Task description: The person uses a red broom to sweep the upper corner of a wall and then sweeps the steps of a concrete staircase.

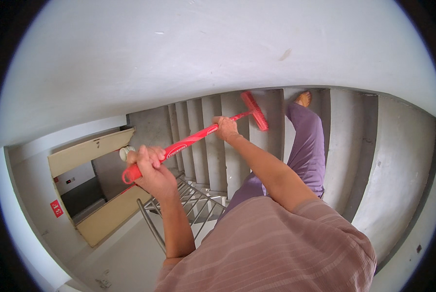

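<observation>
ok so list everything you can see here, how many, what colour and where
Broom: one, red, held slantwise in both hands, head by the steps
Steps: several, grey, across the middle and right
Railing: one, metallic grey, below the left hand
Door frame: one, cream, left
Sign: one, red, left wall
Rounded object: one, off-white, behind the left hand, kind unclear
Wall: one, whitish, across the top
Shirt: one, brownish, bottom
Trousers: one pair, purple, right of centre
Foot: one, upper right
Left hand: one, bare, near the handle's end
Right hand: one, bare, farther along the handle
</observation>
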A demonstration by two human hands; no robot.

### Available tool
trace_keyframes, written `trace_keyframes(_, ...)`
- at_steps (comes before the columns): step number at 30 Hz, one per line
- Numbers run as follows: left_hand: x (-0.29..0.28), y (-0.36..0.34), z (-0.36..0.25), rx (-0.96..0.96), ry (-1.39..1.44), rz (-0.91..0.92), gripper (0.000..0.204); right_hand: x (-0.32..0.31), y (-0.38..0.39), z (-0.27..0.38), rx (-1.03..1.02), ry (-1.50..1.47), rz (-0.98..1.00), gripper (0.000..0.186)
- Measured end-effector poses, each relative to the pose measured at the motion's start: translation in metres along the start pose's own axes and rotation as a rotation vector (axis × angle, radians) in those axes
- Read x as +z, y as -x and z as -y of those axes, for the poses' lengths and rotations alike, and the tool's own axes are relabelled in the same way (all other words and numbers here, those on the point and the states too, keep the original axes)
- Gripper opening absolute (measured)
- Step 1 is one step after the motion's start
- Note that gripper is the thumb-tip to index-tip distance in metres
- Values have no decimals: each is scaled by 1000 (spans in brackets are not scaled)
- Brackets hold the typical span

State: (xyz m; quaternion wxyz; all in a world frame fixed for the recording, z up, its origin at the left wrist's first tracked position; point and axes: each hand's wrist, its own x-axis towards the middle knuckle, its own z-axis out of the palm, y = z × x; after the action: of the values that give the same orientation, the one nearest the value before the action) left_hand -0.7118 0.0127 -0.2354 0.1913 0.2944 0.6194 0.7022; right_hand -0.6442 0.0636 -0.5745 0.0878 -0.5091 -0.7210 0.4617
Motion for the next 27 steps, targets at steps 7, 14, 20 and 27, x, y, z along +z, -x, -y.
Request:
trace_keyframes(7,-22,8,-36,51,10,59,32,-14,33,35,-72,-31,35,21)
trace_keyframes(14,-20,2,-21,-48,156,151,29,-61,52,7,28,13,-33,20)
trace_keyframes(20,11,11,9,-123,121,42,27,-23,8,-33,44,26,-62,18)
trace_keyframes(27,14,15,-19,2,-31,68,27,2,2,23,2,-107,80,16)
